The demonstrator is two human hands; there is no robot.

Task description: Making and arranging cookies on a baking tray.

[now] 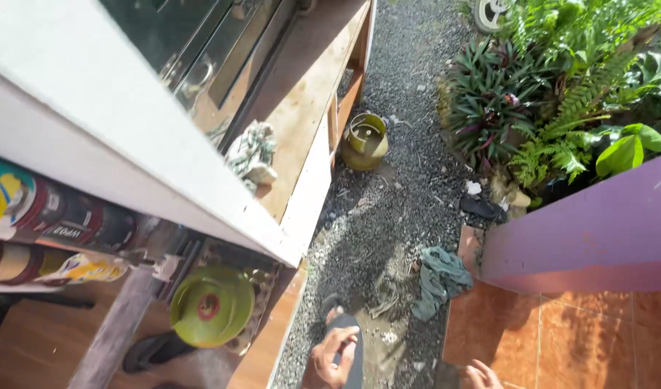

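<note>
My left hand [335, 356] is at the bottom edge, fingers curled round a dark, flat, elongated object [350, 338] that I cannot identify. It hovers over grey gravel [388, 216] beside the edge of a wooden stall. Only the knuckles of my right hand [482, 375] show at the bottom edge, above the border of an orange tiled floor [582, 338]. I cannot tell whether that hand holds anything.
A green gas cylinder [364, 140] stands on the gravel by the stall's wooden shelf [302, 115], which carries a crumpled rag [253, 153]. A second green cylinder [212, 306] sits under the stall. A teal cloth [438, 277], a black sandal [482, 209], a purple wall [582, 230] and plants [561, 94] are to the right.
</note>
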